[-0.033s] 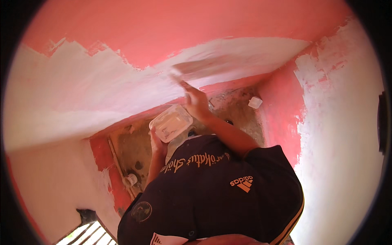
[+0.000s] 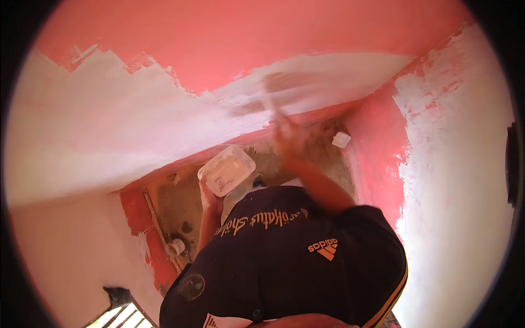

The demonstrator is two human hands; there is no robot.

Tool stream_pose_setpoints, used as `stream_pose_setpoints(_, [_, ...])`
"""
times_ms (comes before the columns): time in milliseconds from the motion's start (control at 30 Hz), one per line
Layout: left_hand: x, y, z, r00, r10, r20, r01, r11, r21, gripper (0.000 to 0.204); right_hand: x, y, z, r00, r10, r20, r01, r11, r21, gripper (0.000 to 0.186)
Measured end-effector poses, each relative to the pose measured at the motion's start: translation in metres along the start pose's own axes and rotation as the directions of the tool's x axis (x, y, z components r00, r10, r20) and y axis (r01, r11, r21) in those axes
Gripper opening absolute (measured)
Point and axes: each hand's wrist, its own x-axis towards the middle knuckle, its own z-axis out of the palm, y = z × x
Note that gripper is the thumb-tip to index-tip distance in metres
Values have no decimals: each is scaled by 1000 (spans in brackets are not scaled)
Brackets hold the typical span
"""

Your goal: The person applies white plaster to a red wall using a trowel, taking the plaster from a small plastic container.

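My left hand [image 2: 210, 198] grips a clear, shallow plastic tub [image 2: 212, 162] by its near left side, fingers wrapped round the rim. Whitish paint coats the tub's inside. My right hand [image 2: 289, 138] is closed and smeared by motion. It holds a slim, pale paintbrush [image 2: 268, 104], also blurred, up against the wall in front. That wall [image 2: 126, 104] is pink at the top, with a ragged band of white paint across its middle. Shadows of the hand and brush fall on the white band.
A small white container [image 2: 341, 140] lies on the floor by the right corner. Another white pot [image 2: 177, 246] stands at the left near a long pole [image 2: 156, 218]. The right wall [image 2: 454, 153] is partly white over pink. A barred opening [image 2: 123, 317] shows at lower left.
My right hand and the paintbrush have swept to the right along the wall. The tub in my left hand has barely moved.
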Motion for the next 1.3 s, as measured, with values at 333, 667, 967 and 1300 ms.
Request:
stream_pose_setpoints(333, [39, -18, -60, 999, 3, 54, -8, 996, 89, 60, 46, 101, -59, 855, 349, -385, -486, 799, -354, 28])
stream_pose_setpoints(667, [57, -24, -74, 996, 21, 89, -20, 1000, -16, 56, -37, 112, -94, 829, 429, -359, -448, 893, 32, 29])
stream_pose_setpoints(967, [57, -27, -75, 993, -1, 122, -8, 997, 77, 60, 21, 97, -50, 859, 101, -502, -341, 844, -413, 30])
stream_pose_setpoints(1300, [55, -30, -79, 988, 70, 137, -79, 995, 62, 60, -33, 140, -121, 779, 385, -494, -399, 913, 83, 33])
